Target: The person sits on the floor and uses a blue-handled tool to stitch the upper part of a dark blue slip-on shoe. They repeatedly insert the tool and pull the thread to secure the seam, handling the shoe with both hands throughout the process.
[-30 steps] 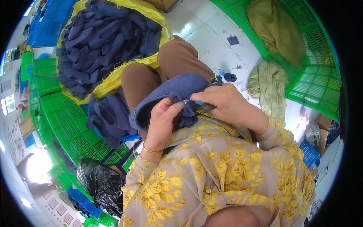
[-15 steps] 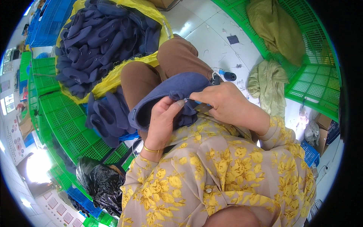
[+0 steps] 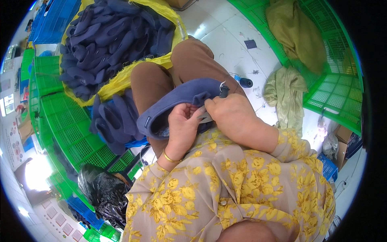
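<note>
A navy fabric slipper (image 3: 177, 93) with a small knotted bow lies across my lap, its opening turned toward me. My left hand (image 3: 181, 123) is closed at the near edge of the opening, thumb and fingers pinched beside the bow; any thread between them is too fine to make out. My right hand (image 3: 234, 113) is closed around small thread snips (image 3: 206, 117). Their grey blades show by my left fingertips, and a dark end with a white loop sticks out above my knuckles. My right fingers partly hide the slipper's toe end.
A yellow sack (image 3: 121, 76) full of navy slippers stands beyond my knees at the left. More slippers (image 3: 115, 121) lie beside a green crate (image 3: 66, 125). On the floor are a dark thread spool (image 3: 245, 82), a cloth scrap (image 3: 250, 44) and pale green cloth (image 3: 284, 97).
My right hand has turned and moved slightly left and down, bringing the snips' blades to my left fingertips. My left hand has shifted a little right. The slipper stays on my lap.
</note>
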Demonstrator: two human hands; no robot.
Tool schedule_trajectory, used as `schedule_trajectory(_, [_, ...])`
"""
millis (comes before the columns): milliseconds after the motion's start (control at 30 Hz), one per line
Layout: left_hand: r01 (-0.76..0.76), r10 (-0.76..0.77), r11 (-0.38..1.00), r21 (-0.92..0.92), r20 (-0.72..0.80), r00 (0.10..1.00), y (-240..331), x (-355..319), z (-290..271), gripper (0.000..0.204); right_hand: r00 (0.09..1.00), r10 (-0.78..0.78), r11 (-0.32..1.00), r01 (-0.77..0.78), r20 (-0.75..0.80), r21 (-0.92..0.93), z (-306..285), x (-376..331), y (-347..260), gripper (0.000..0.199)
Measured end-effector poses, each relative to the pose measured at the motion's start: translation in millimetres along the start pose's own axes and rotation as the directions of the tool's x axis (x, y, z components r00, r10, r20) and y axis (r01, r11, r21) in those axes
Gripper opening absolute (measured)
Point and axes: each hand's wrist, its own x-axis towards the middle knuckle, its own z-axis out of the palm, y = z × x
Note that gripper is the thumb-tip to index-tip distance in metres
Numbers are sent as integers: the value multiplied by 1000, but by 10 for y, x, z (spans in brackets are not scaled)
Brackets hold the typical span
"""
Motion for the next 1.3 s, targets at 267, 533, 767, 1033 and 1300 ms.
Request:
schedule_trajectory(267, [62,-59,997,-39,79,995,100,26,-80,12,998,30,956,-13,-56,293,83,64,291,19])
schedule_trajectory(533, [158,-122,964,-214,171,978,197,72,-130,13,999,13,834,-30,35,551,18,110,524,24])
schedule_trajectory(767, [206,-146,951,-231,251,957,209,115,-135,12,999,-27,733,-6,38,681,71,160,618,22])
schedule_trajectory(1033, [232,-179,935,-269,207,962,99,185,-119,10,999,10,901,-23,32,433,25,202,457,21])
schedule_trajectory(1300, [200,-143,934,-295,202,969,64,179,-124,9,967,253,907,-244,21,344,50,246,157,48])
